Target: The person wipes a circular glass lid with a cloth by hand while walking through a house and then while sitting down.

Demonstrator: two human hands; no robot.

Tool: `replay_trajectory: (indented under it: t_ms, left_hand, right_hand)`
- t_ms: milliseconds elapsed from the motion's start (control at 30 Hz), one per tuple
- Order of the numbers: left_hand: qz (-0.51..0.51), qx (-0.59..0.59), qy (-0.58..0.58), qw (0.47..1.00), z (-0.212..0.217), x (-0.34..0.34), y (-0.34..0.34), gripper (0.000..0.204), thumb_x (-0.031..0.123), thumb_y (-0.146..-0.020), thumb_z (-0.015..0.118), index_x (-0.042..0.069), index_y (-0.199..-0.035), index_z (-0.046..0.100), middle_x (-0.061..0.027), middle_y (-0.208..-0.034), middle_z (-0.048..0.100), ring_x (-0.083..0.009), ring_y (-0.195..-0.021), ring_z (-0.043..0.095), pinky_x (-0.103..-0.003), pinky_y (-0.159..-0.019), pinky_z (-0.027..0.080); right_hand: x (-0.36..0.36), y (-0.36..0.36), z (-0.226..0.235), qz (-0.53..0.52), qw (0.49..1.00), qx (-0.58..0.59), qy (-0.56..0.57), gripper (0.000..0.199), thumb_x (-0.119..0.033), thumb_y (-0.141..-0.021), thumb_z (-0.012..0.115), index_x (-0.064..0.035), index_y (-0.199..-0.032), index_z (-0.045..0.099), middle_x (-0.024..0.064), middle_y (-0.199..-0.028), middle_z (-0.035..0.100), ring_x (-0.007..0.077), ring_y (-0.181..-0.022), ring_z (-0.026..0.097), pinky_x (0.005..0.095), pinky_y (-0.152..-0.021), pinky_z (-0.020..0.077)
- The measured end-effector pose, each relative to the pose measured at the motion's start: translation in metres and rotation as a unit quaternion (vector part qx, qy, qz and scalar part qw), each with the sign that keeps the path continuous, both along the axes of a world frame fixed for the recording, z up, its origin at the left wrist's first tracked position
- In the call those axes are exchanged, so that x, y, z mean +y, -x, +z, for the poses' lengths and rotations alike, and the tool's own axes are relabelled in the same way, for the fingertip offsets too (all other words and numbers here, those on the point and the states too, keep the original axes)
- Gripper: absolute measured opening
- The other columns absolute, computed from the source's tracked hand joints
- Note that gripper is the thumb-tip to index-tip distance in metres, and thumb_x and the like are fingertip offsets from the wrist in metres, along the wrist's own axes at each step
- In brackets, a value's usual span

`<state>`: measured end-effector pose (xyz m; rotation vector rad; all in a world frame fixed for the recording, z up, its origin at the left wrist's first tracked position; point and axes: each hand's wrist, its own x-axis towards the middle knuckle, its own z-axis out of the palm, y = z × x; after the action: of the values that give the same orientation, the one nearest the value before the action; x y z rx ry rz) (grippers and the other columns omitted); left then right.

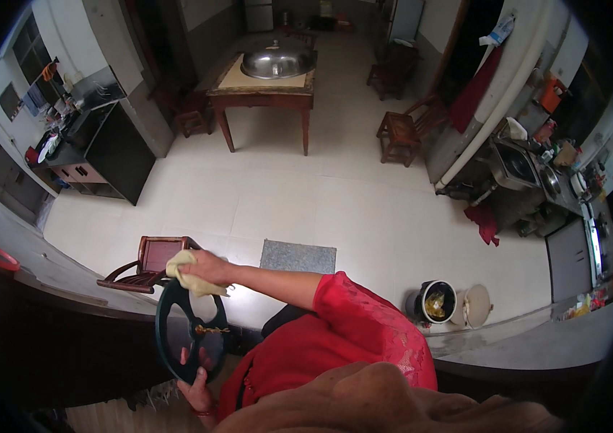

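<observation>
My right arm reaches across to the left, and my right hand is closed on a pale yellow cloth. The cloth rests against the top rim of a dark green, wheel-like round object. Its ring has spokes with see-through or shiny panels between them, and a yellowish strand sticks out near its hub; its exact kind I cannot make out. Lower down, my left hand grips the bottom of this ring, thumb in front and fingers partly showing behind the panel. The wheel-like object is held upright and tilted.
Just beyond the cloth stands a low wooden chair. A grey mat lies on the tiled floor. A bin holding yellow waste is at right, beside a beige lid. Farther off, a wooden table bears a metal dome cover.
</observation>
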<state>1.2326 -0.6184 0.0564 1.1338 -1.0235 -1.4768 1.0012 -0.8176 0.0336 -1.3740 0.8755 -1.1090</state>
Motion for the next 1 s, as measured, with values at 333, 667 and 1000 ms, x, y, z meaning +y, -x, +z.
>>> replay_trajectory:
  t_ms: [333, 667, 1000]
  left_hand:
    - [-0.057, -0.206, -0.012, 0.977, -0.049, -0.020, 0.023, 0.033, 0.002, -0.075, 0.067, -0.003, -0.108, 0.062, -0.0037, -0.097, 0.063, -0.0120, -0.085, 0.057, -0.027, -0.075, 0.046]
    - [-0.148, -0.218, -0.093, 0.960, -0.036, -0.061, 0.123, 0.020, -0.001, -0.075, 0.069, 0.000, -0.095, 0.067, 0.0019, -0.070, 0.059, -0.0061, -0.062, 0.050, -0.023, -0.056, 0.042]
    - [-0.327, -0.294, 0.013, 0.898, -0.037, -0.171, 0.340, 0.018, 0.002, -0.076, 0.068, -0.001, -0.093, 0.066, 0.0025, -0.067, 0.058, -0.0074, -0.061, 0.049, -0.025, -0.057, 0.042]
  right_hand:
    - [0.075, -0.034, -0.005, 0.171, 0.798, 0.180, 0.550, 0.037, -0.036, -0.065, 0.072, -0.0064, -0.077, 0.053, 0.0095, -0.084, 0.054, 0.0300, -0.077, 0.054, 0.0412, -0.065, 0.0402]
    - [0.057, 0.146, -0.052, 0.085, 0.979, 0.182, 0.024, 0.049, -0.034, -0.066, 0.074, -0.0057, -0.102, 0.058, 0.0137, -0.095, 0.063, 0.0296, -0.090, 0.063, 0.0367, -0.078, 0.0496]
    - [0.029, 0.329, -0.021, 0.032, 0.880, 0.348, 0.323, 0.035, -0.026, -0.068, 0.074, -0.0092, -0.095, 0.058, 0.0093, -0.095, 0.055, 0.0297, -0.088, 0.055, 0.0400, -0.072, 0.0440]
